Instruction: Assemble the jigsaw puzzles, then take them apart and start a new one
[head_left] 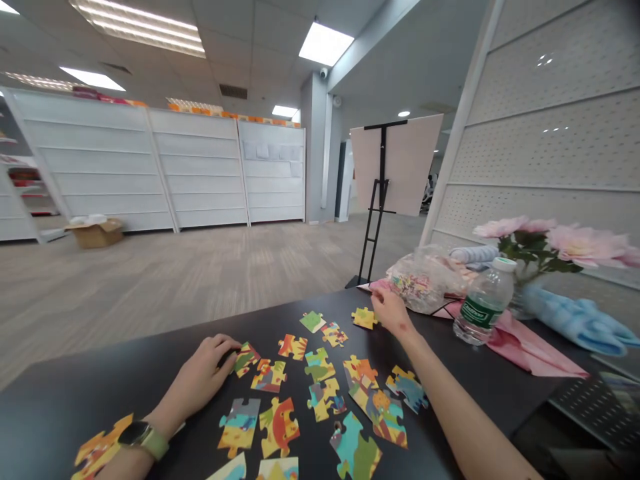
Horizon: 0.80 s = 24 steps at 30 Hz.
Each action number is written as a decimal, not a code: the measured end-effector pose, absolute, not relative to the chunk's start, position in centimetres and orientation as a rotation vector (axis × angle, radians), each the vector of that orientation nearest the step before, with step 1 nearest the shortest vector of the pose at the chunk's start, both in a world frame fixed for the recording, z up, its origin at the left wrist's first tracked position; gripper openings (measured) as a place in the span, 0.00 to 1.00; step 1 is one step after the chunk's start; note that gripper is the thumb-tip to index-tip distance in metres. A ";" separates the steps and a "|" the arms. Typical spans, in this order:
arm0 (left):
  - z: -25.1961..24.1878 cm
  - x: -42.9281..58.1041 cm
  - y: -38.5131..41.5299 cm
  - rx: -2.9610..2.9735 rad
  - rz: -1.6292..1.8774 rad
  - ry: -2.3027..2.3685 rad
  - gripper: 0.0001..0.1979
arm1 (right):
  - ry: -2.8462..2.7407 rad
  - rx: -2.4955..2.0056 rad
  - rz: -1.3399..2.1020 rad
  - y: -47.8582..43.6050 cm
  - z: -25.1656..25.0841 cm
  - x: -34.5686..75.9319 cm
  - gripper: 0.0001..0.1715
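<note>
Left hand point(197, 373) lies curled on the black table point(45, 427), its fingers bunched narrow, their tips point(233, 345) touching a jigsaw piece point(246, 359); whether they grip it, I cannot tell. A smartwatch point(143, 435) sits on that wrist, and an orange piece point(103, 445) lies near it at the table's near edge. Across the middle of the table, about twenty colourful pieces are spread face up. Most lie apart, though a few in the right half, such as the cluster point(377, 407), sit touching or overlapping, and it is unclear whether any are truly joined. No finished picture shows; the layout looks early, with nearly all the pieces unassembled. Further right, the right hand point(393, 312) reaches toward the far edge, fingers drawn together and narrow, just beside a yellow piece point(364, 318). Its fingertips point(376, 297) are close to a pink sheet point(380, 285), and nothing is clearly held. Beyond it sits a clear plastic bag point(420, 283) packed with small coloured bits, then a water bottle point(484, 303) on a pink cloth point(530, 347). Pink flowers point(585, 243) and a crumpled blue cloth point(575, 321) close off the right side.
</note>
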<state>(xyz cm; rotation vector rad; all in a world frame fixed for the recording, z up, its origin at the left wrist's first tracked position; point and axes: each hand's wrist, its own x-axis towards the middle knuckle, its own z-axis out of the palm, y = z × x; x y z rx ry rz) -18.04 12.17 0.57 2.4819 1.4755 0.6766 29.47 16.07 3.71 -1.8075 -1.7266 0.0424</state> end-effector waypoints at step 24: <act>5.3 -17.3 10.6 2.565 0.766 1.450 0.22 | -2.432 -1.795 0.346 -0.2 2.9 26.9 0.43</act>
